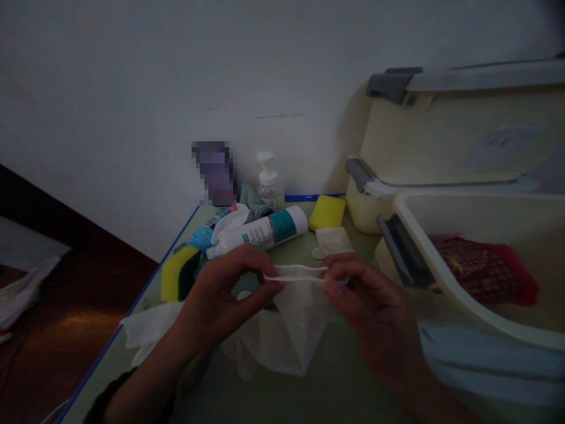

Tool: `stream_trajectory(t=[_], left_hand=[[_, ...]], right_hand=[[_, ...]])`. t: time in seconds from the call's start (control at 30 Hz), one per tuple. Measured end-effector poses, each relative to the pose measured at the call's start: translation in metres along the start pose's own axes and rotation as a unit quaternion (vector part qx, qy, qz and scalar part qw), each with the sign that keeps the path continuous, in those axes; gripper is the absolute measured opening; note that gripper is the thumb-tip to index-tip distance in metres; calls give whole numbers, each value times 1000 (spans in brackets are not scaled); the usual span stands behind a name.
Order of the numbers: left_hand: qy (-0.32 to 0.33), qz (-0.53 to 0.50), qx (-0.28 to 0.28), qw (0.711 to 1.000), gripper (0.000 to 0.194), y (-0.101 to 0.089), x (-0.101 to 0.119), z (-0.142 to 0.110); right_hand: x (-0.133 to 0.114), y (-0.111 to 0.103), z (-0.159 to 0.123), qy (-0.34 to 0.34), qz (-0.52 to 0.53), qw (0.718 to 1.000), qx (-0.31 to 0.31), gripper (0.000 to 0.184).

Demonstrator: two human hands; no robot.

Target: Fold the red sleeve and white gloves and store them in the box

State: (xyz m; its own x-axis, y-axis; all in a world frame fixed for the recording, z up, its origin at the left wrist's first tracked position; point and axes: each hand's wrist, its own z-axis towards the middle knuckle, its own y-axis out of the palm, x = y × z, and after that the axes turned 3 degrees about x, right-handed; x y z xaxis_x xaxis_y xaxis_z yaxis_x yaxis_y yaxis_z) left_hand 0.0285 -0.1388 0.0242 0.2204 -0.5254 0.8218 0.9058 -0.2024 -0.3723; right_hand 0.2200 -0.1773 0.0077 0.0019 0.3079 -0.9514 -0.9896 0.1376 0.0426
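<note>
Both hands hold a thin white disposable glove (296, 318) above a green table (326, 388). My left hand (220, 294) pinches the left side of the glove's rolled cuff. My right hand (371, 306) pinches the right side, stretching the cuff open between them. The glove's body hangs down from the cuff. More white gloves or wipes (145, 330) lie on the table under my left wrist.
Behind the hands lie a white and teal tube (265, 231), a toothpaste tube (200, 235), a pump bottle (269, 182), yellow sponges (327, 212) (176, 274) and a small clear packet (333, 240). Cream plastic bins (463, 147) stand at right; the nearest holds a red item (485, 271).
</note>
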Motion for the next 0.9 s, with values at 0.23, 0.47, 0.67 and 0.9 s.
stream_trajectory(t=[0.23,0.47,0.67,0.9], left_hand=[[-4,-24,10,1000,12,-4,6,0],[-114,-158,128,973,10,4,14,-2],[-134,-177,129,966,10,3,16,-1],[-170,-216,77,958,19,-3,6,1]], right_hand=[[4,1,2,3,2,1000,15,3],[1,2,2,116,77,990,25,13],[1,2,3,129,106,985,45,14],[5,-2,3,113,138,984,-18,8]])
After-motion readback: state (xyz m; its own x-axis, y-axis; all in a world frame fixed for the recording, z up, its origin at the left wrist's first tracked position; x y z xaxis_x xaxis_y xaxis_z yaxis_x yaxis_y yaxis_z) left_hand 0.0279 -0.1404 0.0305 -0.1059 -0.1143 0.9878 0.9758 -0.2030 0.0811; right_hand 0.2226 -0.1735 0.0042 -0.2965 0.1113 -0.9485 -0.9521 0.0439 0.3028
